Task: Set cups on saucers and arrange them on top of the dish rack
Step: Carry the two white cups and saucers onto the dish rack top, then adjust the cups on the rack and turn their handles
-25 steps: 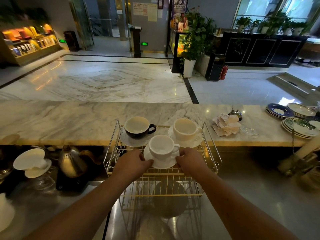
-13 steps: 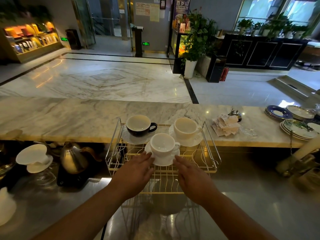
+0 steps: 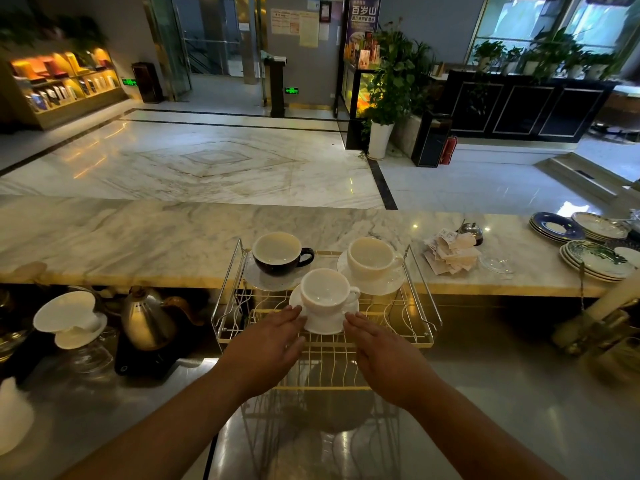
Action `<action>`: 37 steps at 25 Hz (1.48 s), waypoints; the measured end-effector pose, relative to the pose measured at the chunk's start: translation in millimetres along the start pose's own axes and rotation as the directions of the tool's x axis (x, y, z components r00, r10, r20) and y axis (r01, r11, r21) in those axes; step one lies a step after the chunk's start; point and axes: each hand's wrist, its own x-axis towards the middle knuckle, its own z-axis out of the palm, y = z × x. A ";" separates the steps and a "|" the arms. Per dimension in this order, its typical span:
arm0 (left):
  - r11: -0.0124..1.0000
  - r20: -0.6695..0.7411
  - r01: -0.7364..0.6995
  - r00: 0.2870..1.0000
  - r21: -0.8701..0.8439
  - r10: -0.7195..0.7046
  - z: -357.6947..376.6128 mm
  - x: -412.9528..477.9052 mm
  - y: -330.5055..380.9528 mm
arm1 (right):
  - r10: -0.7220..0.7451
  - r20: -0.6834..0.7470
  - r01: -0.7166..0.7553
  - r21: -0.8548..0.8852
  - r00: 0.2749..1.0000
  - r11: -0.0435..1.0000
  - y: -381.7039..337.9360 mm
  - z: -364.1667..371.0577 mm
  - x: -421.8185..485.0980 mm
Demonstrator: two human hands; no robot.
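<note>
Three cups stand on saucers on top of the wire dish rack (image 3: 420, 308). At the back left is a black cup (image 3: 277, 252), at the back right a cream cup (image 3: 372, 259). In front stands a white cup (image 3: 325, 296) on its white saucer (image 3: 322, 323). My left hand (image 3: 268, 344) lies just left of that saucer with fingers spread, fingertips at its rim. Just right of the saucer is my right hand (image 3: 377, 348), also flat with fingers apart. Neither hand grips anything.
A marble counter (image 3: 138, 237) runs behind the rack. A metal kettle (image 3: 149, 320) and a white dripper (image 3: 69, 317) stand to the left. Paper slips (image 3: 450, 254) and stacked plates (image 3: 595, 258) lie to the right.
Both hands let go of the front saucer and drew back toward me, fingers opening. The white cup and saucer stay on the rack.
</note>
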 end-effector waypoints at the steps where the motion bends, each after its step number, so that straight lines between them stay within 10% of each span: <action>1: 1.000 -0.012 0.009 1.000 -0.003 -0.009 -4.4 1.1 -1.5 | 0.006 -0.022 -0.006 0.012 1.000 1.000 2.8 -3.8 1.1; 9: 0.961 -0.267 0.277 0.925 -0.010 -0.270 -69.0 45.1 -3.7 | 0.058 -0.231 -0.070 -0.041 0.971 0.997 30.7 -70.1 43.3; 17: 0.803 -0.058 0.538 0.838 0.255 -0.543 -105.6 133.3 -5.3 | 0.181 0.031 -0.176 -0.135 0.983 0.975 57.7 -110.8 117.9; 26: 0.737 0.069 0.428 0.841 0.523 -0.537 -99.4 184.9 -0.6 | 0.255 0.380 -0.186 -0.207 0.889 0.960 66.6 -110.7 176.3; 37: 0.785 0.204 0.444 0.800 0.432 -0.565 -106.7 197.7 -14.5 | 0.323 0.378 -0.217 -0.295 0.868 0.930 71.0 -101.2 195.2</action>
